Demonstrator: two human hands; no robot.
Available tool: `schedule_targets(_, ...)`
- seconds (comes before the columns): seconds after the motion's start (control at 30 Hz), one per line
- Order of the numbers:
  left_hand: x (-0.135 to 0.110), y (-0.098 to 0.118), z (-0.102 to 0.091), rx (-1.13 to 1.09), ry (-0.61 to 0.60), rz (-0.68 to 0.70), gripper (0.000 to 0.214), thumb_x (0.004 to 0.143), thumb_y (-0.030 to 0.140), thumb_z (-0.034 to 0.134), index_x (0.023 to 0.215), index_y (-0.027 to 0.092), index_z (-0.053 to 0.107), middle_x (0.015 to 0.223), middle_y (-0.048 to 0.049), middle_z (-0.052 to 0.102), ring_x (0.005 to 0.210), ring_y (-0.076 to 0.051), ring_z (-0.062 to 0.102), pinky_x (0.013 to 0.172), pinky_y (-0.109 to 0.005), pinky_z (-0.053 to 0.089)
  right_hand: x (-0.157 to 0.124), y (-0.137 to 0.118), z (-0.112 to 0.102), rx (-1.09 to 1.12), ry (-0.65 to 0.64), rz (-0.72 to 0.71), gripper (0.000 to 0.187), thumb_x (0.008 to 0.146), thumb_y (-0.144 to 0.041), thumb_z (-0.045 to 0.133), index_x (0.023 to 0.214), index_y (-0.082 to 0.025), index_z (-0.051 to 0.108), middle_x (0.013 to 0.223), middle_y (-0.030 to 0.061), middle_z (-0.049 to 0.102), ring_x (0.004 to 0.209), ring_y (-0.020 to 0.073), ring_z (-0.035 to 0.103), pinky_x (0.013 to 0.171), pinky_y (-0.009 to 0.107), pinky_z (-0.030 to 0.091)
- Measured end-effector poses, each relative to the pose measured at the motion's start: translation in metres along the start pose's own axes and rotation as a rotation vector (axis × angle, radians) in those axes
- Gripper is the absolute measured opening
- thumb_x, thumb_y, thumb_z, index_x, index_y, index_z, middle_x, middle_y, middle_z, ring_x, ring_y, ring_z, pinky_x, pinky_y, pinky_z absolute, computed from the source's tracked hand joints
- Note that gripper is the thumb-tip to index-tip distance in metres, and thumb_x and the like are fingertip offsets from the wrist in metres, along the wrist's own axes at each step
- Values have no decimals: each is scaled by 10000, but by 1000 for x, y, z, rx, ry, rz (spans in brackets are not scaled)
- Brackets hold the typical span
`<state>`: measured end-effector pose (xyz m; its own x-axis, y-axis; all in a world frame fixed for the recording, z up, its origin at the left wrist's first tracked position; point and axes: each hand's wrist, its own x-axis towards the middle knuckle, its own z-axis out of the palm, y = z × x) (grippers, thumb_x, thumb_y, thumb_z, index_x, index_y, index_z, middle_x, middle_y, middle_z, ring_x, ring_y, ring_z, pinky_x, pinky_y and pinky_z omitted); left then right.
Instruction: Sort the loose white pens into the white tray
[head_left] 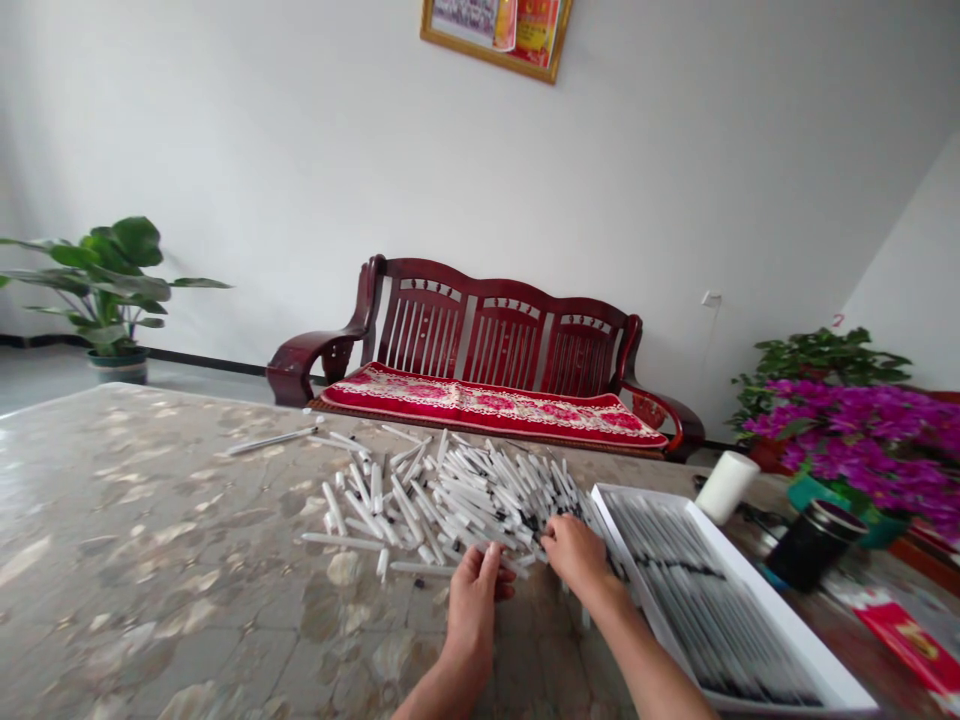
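In the head view, the loose pen barrels [480, 490] lie heaped on the patterned table [187, 580], straight out at 12 o'clock from the left hand [478, 580] and around 10 o'clock from the right hand [576, 550]. Both hands are at the heap's near edge; the right is at its 5 o'clock side. Many barrels on the left of the heap point roughly from 11 to 5, others lie crossed at mixed angles, and one lone barrel [422, 569] lies along 9 to 3, just beside the left hand at its 9 o'clock.

The left hand is half curled with its thumb raised; whether it has hold of anything, I cannot tell. The right hand's fingertips are bent close together among dark-ended barrels, and whether they grip one cannot be told.

The white tray [772, 605] is at about 4 o'clock from the right hand, the nearer of the two. Its long axis runs from 11 to 5, and the blurred barrels inside seem to follow it.
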<state>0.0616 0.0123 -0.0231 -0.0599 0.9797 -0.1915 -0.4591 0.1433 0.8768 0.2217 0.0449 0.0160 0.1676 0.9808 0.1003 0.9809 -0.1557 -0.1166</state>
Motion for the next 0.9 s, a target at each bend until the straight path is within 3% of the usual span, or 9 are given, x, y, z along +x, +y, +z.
schedule_targets(0.17, 1, -2, -1, -23, -3, 0, 494, 555, 647, 749, 682, 187, 620, 579, 6, 604, 590, -172, 597, 527, -263, 467, 12, -17, -2, -98, -59, 11, 184, 782, -159, 619, 895, -169, 763, 983, 179, 752, 942, 275, 712, 759, 306, 483)
schedule_targets(0.33, 2, -2, -1, -64, 8, -19, 516, 530, 636, 775, 714, 172, 646, 600, 0, 627, 596, -169, 610, 524, -260, 480, 17, -23, -7, -141, -100, 19, 189, 694, -173, 698, 864, -166, 779, 935, 190, 763, 912, 288, 723, 720, 295, 494)
schedule_targets(0.47, 1, -1, -2, -158, 12, -64, 506, 528, 595, 801, 741, 165, 639, 605, 0, 640, 594, -164, 631, 540, -263, 514, 9, -13, -16, -162, -107, 20, 195, 692, -140, 668, 846, -168, 783, 917, 186, 767, 871, 279, 729, 663, 276, 464)
schedule_targets(0.63, -1, 3, -1, -301, 32, -121, 338, 682, 438, 778, 788, 177, 592, 720, -28, 697, 615, -167, 693, 600, -289, 576, -20, 13, -34, -174, -104, -3, 214, 691, -108, 595, 793, -159, 775, 898, 170, 769, 834, 271, 721, 587, 266, 379)
schedule_targets(0.8, -5, 12, 0, -359, 91, -165, 88, 882, 240, 594, 848, 181, 538, 719, -49, 715, 603, -169, 718, 608, -302, 601, -65, 28, -41, -30, -91, -74, 178, 717, -133, 563, 684, -187, 729, 722, 68, 754, 684, 188, 673, 536, 254, 274)
schedule_targets(0.9, -7, 17, 1, -376, 108, -180, 66, 929, 188, 509, 865, 180, 521, 719, -52, 718, 589, -165, 718, 595, -304, 605, -89, 27, -38, 86, -110, -108, 157, 726, -135, 579, 672, -194, 714, 675, 31, 739, 637, 154, 647, 535, 239, 260)
